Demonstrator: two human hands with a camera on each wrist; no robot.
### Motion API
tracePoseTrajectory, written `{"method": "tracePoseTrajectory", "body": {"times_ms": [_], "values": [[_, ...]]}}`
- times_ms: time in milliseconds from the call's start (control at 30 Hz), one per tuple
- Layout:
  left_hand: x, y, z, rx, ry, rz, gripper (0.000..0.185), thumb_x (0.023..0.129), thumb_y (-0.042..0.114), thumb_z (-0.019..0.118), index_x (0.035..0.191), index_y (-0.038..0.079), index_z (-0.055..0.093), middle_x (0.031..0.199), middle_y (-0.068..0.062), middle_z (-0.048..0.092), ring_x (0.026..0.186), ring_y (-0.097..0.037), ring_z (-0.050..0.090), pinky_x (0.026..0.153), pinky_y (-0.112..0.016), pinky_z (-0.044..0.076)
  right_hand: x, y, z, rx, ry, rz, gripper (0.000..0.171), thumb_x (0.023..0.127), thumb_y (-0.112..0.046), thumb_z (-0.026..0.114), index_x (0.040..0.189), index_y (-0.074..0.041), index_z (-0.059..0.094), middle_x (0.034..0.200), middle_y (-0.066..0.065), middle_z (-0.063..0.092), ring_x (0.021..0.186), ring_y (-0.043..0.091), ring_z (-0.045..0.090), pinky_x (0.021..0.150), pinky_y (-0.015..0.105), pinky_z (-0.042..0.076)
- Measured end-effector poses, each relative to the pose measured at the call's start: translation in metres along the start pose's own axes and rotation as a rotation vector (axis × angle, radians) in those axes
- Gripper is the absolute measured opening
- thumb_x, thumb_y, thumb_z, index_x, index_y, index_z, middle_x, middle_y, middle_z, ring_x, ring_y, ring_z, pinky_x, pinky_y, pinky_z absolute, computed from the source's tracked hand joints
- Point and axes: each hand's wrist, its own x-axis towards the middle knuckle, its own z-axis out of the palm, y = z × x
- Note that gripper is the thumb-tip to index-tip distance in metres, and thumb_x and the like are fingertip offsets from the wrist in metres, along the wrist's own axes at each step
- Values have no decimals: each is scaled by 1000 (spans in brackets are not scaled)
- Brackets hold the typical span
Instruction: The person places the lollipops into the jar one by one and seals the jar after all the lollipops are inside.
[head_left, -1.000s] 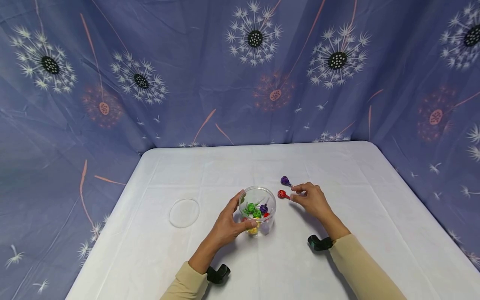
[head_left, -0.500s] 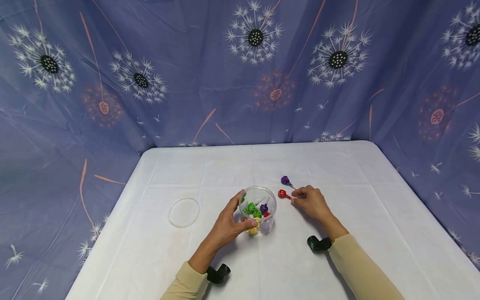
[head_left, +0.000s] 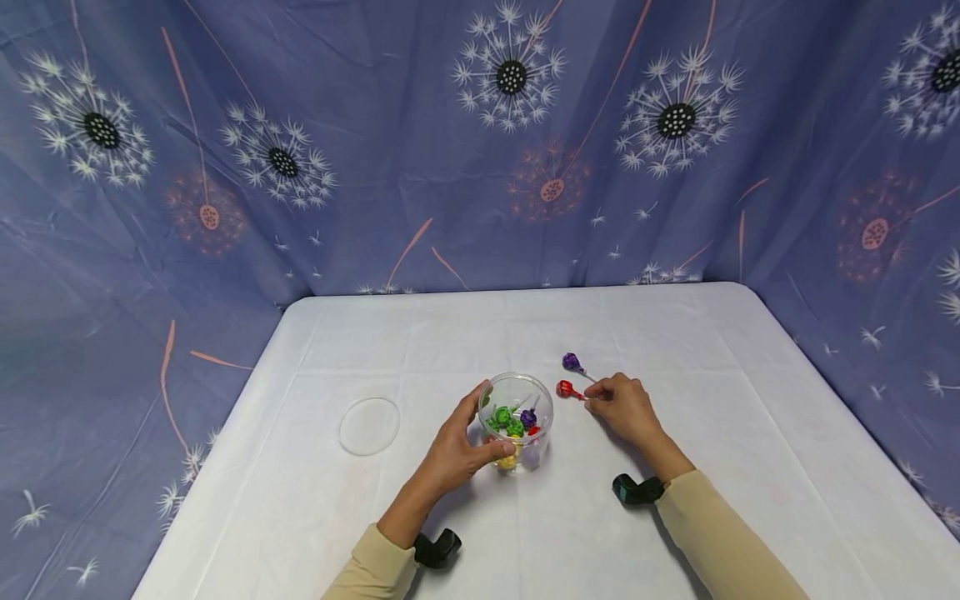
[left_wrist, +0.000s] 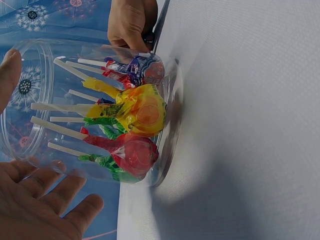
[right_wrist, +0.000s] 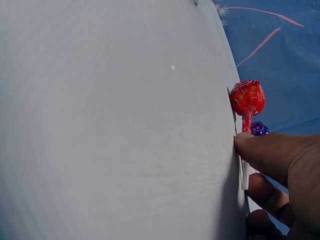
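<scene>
A clear plastic jar (head_left: 517, 417) stands upright on the white table, with several wrapped lollipops in it, heads down and sticks up (left_wrist: 135, 115). My left hand (head_left: 483, 425) grips the jar's left side, thumb in front. A red lollipop (head_left: 564, 388) lies on the table just right of the jar. My right hand (head_left: 592, 402) pinches its white stick, the index fingertip (right_wrist: 250, 145) pressing on it against the cloth. A purple lollipop (head_left: 572, 362) lies just beyond it, untouched.
A round clear lid (head_left: 368, 425) lies flat to the left of the jar. The white tablecloth (head_left: 450, 333) covers the whole table. A blue dandelion-print curtain (head_left: 375, 150) hangs behind and at both sides.
My right hand's fingers have closed down onto the red lollipop's stick and the hand has drawn slightly nearer. The left hand and jar have stayed still.
</scene>
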Motion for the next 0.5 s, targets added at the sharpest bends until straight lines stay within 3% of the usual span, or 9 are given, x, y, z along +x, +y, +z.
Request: {"method": "tracePoseTrajectory", "body": {"times_ms": [500], "values": [[-1, -1, 0, -1, 0, -3, 91, 75, 40, 77, 149, 31, 25, 154, -4, 32, 142, -29, 30, 113, -58, 27, -2, -1, 0, 22, 37, -11, 7, 79, -13, 71, 85, -9, 74, 86, 10, 62, 85, 26, 50, 71, 32, 36]]}}
